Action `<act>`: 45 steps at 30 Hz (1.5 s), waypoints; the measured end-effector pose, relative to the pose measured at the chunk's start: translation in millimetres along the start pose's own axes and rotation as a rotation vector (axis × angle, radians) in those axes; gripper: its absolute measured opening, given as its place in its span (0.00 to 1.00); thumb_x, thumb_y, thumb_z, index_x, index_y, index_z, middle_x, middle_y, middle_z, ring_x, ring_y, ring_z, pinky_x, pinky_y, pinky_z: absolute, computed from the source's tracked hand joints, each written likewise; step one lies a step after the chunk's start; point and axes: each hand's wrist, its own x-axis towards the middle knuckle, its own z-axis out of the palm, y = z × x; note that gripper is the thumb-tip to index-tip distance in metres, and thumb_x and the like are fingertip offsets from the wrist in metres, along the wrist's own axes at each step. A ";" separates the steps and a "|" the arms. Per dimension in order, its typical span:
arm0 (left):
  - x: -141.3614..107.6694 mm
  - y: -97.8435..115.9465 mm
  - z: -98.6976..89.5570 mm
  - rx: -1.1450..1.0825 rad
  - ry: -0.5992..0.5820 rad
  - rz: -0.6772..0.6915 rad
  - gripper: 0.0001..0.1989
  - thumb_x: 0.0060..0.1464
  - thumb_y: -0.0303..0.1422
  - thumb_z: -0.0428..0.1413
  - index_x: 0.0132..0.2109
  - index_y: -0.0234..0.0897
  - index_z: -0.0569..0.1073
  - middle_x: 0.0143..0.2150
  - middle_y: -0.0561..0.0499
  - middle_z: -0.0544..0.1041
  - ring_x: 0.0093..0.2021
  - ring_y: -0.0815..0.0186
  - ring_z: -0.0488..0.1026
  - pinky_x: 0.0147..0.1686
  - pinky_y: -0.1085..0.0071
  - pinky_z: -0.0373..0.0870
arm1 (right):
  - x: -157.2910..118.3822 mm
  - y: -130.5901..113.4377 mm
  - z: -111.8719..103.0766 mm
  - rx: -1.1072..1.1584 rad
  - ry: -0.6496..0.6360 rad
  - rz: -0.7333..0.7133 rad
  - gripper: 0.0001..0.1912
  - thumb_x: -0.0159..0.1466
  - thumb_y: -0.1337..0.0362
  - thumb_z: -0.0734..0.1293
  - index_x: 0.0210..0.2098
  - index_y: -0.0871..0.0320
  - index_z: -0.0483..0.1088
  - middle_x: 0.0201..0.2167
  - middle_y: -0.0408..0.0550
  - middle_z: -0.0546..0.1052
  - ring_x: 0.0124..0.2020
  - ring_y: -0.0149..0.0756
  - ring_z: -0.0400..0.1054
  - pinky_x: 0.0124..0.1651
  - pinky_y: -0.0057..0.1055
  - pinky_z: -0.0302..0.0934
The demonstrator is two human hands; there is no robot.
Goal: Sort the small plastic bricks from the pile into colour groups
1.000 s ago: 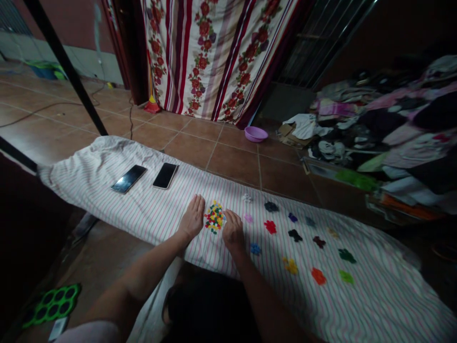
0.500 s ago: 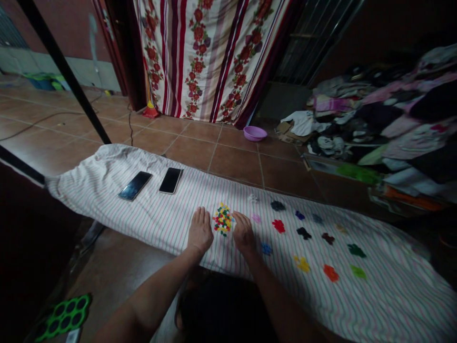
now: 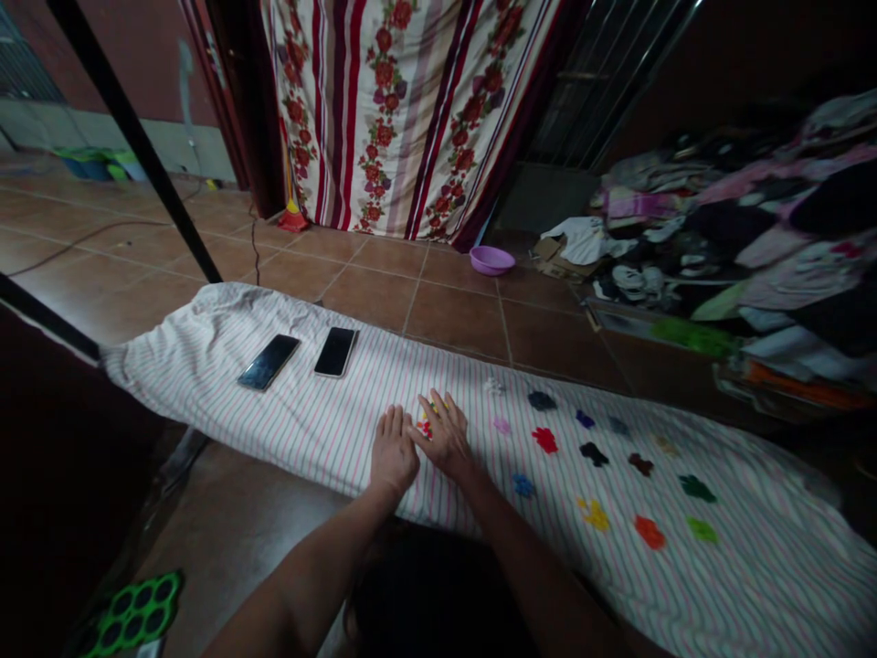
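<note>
My right hand lies palm down over a pile of small mixed-colour pieces, its fingers spread. Yellow, red and green bits show between the fingers; most of the pile is hidden. Close against the pile's left side rests my left hand, fingers stretched out and side by side, with nothing visible in it. The right thumb reaches toward the left hand. Nearby on the striped cloth are sorted little heaps: pink, white, red and blue.
Further right lie more heaps, among them black, yellow, orange and dark green. Two phones lie at the left. Beyond the cloth a purple basin stands on the tiled floor.
My right hand has moved left from beside the mixed pile to over it, and its fingers have spread. My left hand stays at the pile's left side. The camera view has shifted slightly.
</note>
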 end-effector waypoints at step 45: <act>0.8 0.4 -12.5 0.033 0.055 0.029 0.18 0.59 0.28 0.43 0.54 0.35 0.68 0.57 0.40 0.71 0.60 0.58 0.65 0.58 0.55 0.65 | -16.7 26.7 -21.7 0.289 -0.137 -0.321 0.24 0.65 0.55 0.64 0.60 0.50 0.65 0.57 0.49 0.69 0.60 0.46 0.56 0.61 0.45 0.53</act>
